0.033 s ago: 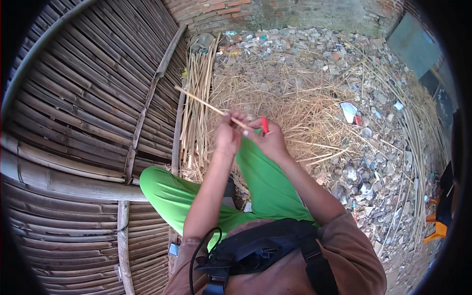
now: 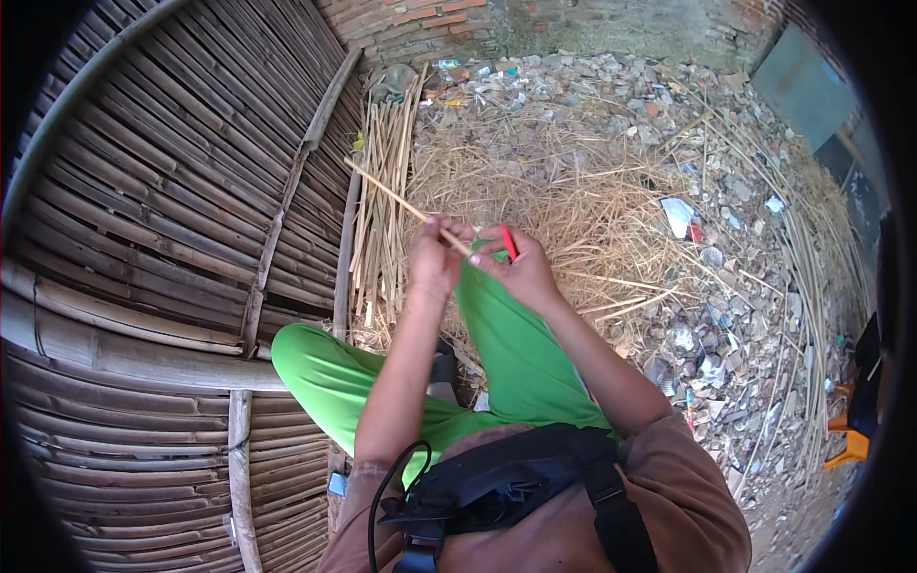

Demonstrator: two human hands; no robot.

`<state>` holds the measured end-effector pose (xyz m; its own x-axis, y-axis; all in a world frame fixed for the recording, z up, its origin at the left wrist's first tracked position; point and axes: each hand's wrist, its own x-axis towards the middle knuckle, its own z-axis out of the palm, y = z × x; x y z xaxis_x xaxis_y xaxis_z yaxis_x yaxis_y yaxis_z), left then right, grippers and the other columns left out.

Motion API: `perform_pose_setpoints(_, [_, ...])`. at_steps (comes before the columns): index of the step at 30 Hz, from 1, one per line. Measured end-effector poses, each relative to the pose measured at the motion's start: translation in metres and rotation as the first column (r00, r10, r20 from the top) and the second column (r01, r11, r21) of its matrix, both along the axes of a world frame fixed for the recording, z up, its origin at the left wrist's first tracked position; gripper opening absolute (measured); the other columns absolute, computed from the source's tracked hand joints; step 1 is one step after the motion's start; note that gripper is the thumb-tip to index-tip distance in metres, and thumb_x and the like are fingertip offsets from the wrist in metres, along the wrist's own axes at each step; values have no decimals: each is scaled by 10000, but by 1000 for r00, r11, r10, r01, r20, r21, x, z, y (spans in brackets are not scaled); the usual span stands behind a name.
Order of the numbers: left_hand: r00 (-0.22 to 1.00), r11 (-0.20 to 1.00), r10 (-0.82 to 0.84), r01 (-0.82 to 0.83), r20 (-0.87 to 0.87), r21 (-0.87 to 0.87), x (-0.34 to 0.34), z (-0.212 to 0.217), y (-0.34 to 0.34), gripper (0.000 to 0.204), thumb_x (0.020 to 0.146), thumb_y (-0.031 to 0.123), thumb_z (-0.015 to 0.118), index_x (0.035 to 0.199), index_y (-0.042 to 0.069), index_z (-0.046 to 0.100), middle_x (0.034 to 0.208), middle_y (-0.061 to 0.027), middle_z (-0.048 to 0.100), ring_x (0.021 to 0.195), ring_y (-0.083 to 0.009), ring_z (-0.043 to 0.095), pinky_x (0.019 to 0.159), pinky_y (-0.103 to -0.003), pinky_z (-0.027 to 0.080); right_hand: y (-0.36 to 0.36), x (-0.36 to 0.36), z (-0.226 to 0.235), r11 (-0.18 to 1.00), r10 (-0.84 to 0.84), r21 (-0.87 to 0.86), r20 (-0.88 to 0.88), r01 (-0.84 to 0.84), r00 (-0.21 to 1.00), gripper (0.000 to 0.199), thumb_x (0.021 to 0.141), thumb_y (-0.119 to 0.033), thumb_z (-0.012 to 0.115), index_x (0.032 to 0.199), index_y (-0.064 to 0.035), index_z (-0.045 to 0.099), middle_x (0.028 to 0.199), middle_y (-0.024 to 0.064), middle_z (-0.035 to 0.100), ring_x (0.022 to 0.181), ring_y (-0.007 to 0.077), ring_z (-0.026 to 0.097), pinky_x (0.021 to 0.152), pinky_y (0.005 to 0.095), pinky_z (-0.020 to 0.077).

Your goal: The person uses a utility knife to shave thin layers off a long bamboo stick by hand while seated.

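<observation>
A thin pale bamboo stick (image 2: 390, 193) slants from the upper left down to my hands. My left hand (image 2: 437, 260) is closed around it near its lower end, fingers pinched together. Close beside, my right hand (image 2: 525, 274) grips a red-handled tool (image 2: 509, 244); its working end is too small to make out. The right thumb lies at the stick's lower tip. Both hands are held above my green-trousered leg (image 2: 506, 329).
Split bamboo sticks (image 2: 382, 162) lie piled beside a bamboo slat panel (image 2: 172, 172) on the left. Straw shavings (image 2: 573, 215) cover the ground ahead, with rubble (image 2: 726, 363) to the right. A brick wall (image 2: 573, 33) stands behind. Long strips (image 2: 807, 277) lie at far right.
The stick's far end has risen slightly and shifted a little right. The red handle in my right hand has tilted and moved slightly left. Both hands keep their grips.
</observation>
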<state>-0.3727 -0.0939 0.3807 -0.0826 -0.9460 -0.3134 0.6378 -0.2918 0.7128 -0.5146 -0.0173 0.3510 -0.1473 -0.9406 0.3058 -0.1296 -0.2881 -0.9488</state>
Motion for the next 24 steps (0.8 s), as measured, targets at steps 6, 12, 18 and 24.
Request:
perform_pose_setpoints(6, [802,967,-152,241,578,-80,87,-23,2,311,1099,209,481,1270,-21,603,800,1,526,653,-78,472,530,-233,391,-9,-108,-8,895,-169,296,-471,335,866,555,955,-499,642,1292,-65,557,939,160,725,885,344,723,812,453,553])
perform_pose_setpoints(12, [644,961,-162,274,748,-28,89,-37,89,247,1062,158,567,1247,37,677,718,18,551,503,-68,428,470,-234,363,-1,-94,-36,906,-34,347,-513,244,858,497,995,-523,544,1220,-82,590,998,197,718,935,395,704,820,485,539])
perform_pose_setpoints(18, [707,867,-467,483,532,120,81,-76,128,280,1073,175,545,1307,49,632,802,7,624,518,-55,484,450,-208,372,14,-56,-40,952,48,280,-526,119,849,381,1059,-428,485,1158,-69,565,998,189,719,918,384,708,788,479,546])
perform_pose_setpoints(24, [671,863,-480,478,565,165,58,-71,145,198,1075,170,533,1168,28,634,838,-26,673,533,-64,498,467,-214,384,33,-61,-42,934,186,332,-768,133,613,410,1028,-453,514,1115,-59,583,818,178,702,758,417,690,685,533,535])
